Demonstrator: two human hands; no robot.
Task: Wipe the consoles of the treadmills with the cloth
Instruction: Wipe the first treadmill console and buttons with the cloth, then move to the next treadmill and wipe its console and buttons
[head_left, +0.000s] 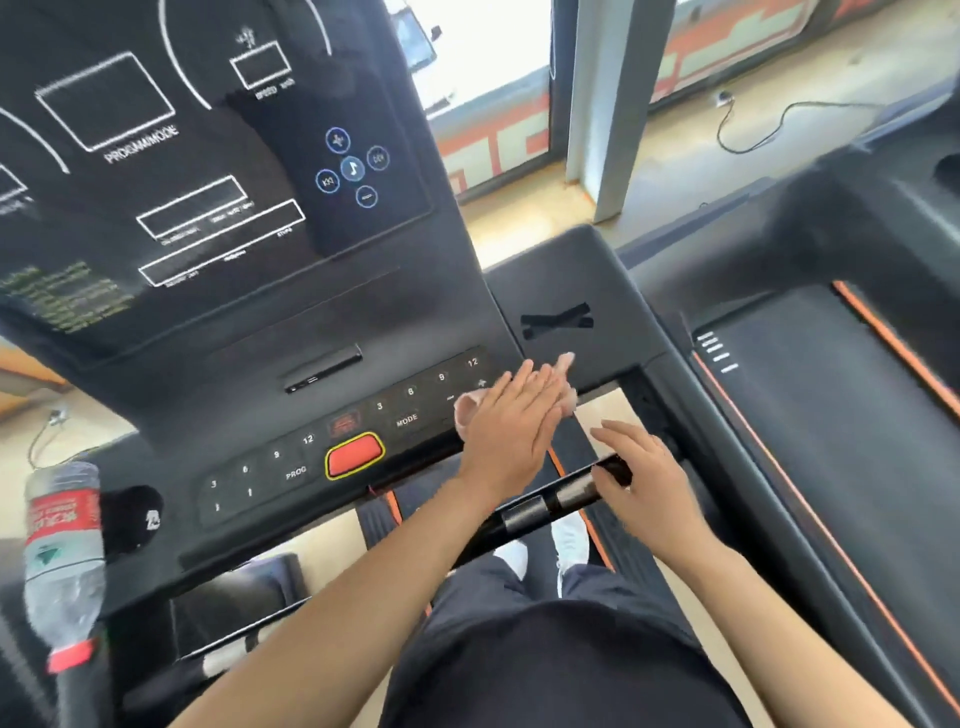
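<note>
Pressing flat with its fingers held straight and close together, the left hand (511, 415) was laid on a pale pink cloth (470, 410) at the right end of the button panel (343, 436) of the treadmill console (218, 208). Only the edges of the cloth were seen, showing at the thumb side and beyond the fingertips, near the buttons marked 9 and 12. The right hand (641, 478) was rested, fingers loosely spread and bent, on the black handlebar (545, 506), beside its silver sensor plates; nothing else was held in it. To the left of the wiping hand, a red stop button (355, 455) ringed in yellow was set at the middle of the panel. Above it, the dark display with white outlined boxes and a cluster of blue media icons (353, 167) was seen. At the far left, a plastic water bottle (62, 561) with a red label was stood in the console's holder. A second treadmill (831, 415) with orange trim was seen at the right.
</note>
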